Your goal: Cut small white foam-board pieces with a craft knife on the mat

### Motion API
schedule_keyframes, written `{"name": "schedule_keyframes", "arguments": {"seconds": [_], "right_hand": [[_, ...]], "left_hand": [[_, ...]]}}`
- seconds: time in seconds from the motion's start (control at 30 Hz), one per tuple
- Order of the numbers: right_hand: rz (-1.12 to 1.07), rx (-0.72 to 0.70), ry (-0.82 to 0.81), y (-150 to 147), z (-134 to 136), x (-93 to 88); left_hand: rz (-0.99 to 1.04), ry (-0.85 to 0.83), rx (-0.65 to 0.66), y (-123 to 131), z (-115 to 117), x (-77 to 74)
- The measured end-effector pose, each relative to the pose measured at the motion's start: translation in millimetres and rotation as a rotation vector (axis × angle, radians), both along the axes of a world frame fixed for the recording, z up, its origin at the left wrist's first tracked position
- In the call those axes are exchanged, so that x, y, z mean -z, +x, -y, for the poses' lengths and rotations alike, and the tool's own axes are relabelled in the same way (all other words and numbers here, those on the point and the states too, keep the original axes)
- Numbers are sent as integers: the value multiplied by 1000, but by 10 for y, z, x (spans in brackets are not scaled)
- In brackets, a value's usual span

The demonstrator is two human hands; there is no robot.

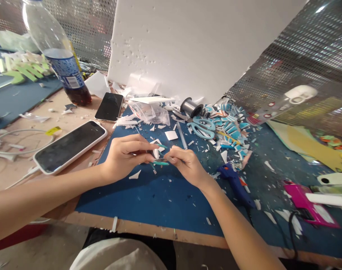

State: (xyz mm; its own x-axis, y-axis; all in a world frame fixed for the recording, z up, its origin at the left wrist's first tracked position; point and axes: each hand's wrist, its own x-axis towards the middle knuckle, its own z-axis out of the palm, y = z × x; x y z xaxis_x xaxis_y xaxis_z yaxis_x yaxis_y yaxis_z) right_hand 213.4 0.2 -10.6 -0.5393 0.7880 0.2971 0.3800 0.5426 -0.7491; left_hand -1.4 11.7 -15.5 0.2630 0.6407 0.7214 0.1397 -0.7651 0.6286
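Over the blue mat, I see the small teal-and-white piece — teal edge running left to right — pinched by the left hand, the right hand closed at its right end, its exact hold unclear.

I can't make out a word from here; the blue label on the bottle carries pale lettering, too blurred to read; low on that label sits a barcode, its digits illegible.
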Motion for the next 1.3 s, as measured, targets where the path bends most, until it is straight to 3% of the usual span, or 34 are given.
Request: {"name": "schedule_keyframes", "arguments": {"seconds": [1.3], "right_hand": [[24,22,100,-33,20,52]], "left_hand": [[-38,1,36,5,-10,29]]}}
